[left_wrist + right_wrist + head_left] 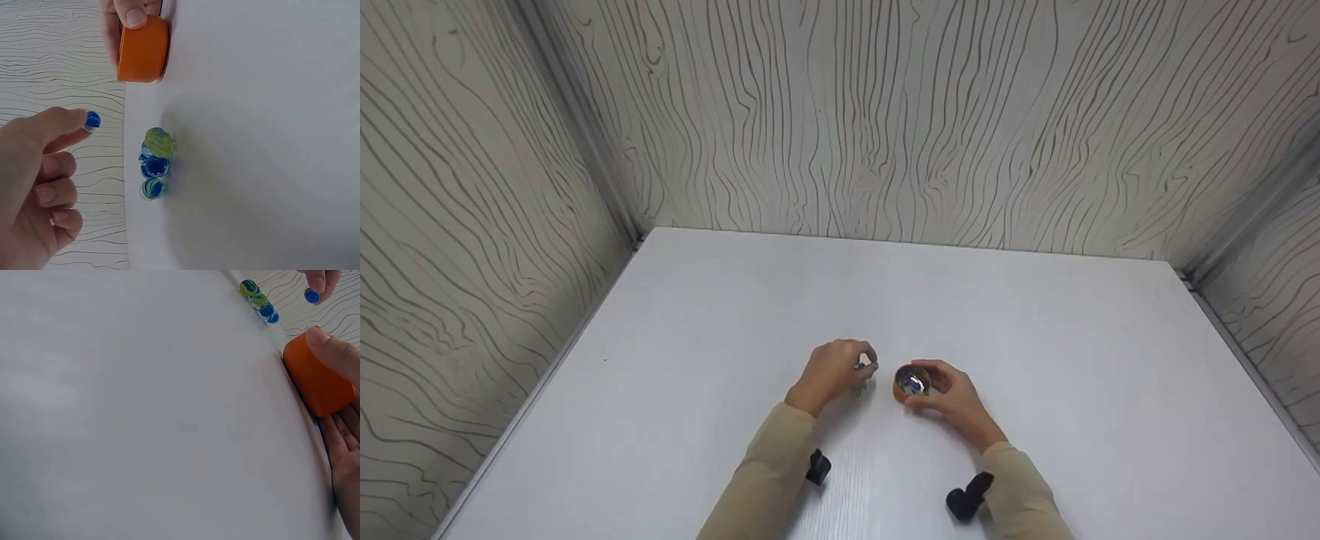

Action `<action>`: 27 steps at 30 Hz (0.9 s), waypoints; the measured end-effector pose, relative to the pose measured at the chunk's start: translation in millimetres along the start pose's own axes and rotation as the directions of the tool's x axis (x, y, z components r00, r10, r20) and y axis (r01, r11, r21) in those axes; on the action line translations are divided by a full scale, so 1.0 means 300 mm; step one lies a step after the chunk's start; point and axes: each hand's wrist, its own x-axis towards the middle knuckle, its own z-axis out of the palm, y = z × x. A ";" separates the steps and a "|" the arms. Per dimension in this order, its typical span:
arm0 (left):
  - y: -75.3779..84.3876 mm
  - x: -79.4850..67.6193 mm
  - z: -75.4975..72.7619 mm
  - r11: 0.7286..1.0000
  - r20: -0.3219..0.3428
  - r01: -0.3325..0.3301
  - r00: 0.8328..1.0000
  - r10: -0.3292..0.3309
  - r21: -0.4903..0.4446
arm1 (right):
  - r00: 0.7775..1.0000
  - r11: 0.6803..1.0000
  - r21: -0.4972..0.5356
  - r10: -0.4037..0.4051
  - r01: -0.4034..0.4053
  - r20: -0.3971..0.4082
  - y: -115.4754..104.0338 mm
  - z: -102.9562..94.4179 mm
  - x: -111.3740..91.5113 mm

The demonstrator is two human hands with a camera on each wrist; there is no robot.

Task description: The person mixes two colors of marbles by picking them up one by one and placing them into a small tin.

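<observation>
Between thumb and forefinger, my left hand (pixel 834 369) pinches a blue glass marble (pixel 93 121), raised above the table. Under that hand lies a cluster of several marbles (pixel 156 167), blue and yellow-green with swirls. My right hand (pixel 954 397) grips a small orange cup (pixel 143 50) from its right side, thumb on the near wall and fingers round the far one. The cup (pixel 318 374) stands on the table, and its inside (pixel 913 380) looks shiny in the head view. The pinched marble is hidden by the fingers in the head view.
The white table (pixel 720 300) reaches back to a wood-grain patterned wall (pixel 855 120), with a matching panel (pixel 457 262) on the left. Black wrist mounts (pixel 818 467) stick out from both sleeves.
</observation>
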 end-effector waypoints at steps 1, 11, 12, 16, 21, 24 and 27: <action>0.001 -0.001 0.000 1.000 0.001 -0.002 1.000 0.002 0.003 | 1.000 1.000 -0.002 -0.001 0.001 0.000 0.001 0.000 0.000; 0.017 -0.006 0.001 0.999 0.002 -0.035 0.999 0.035 0.015 | 1.000 1.000 -0.008 -0.003 0.003 0.009 0.007 -0.001 0.000; 0.020 -0.007 0.002 0.999 0.002 -0.036 0.999 0.036 0.016 | 1.000 1.000 -0.005 -0.003 0.003 0.011 0.008 -0.002 0.000; 0.028 -0.012 0.005 0.998 -0.009 -0.059 0.998 0.060 0.027 | 1.000 1.000 0.012 -0.011 0.011 0.024 0.009 -0.005 -0.002; 0.036 -0.015 0.010 0.992 -0.045 -0.110 0.993 0.113 0.060 | 0.999 0.999 0.032 -0.017 0.016 0.030 0.007 -0.005 -0.002; 0.042 -0.014 0.015 0.991 -0.039 -0.118 0.992 0.121 0.060 | 0.999 0.999 0.031 -0.016 0.015 0.030 0.003 -0.004 -0.003; 0.048 -0.014 0.018 0.990 -0.034 -0.129 0.991 0.131 0.056 | 0.999 0.999 0.031 -0.019 0.018 0.035 0.000 -0.004 -0.002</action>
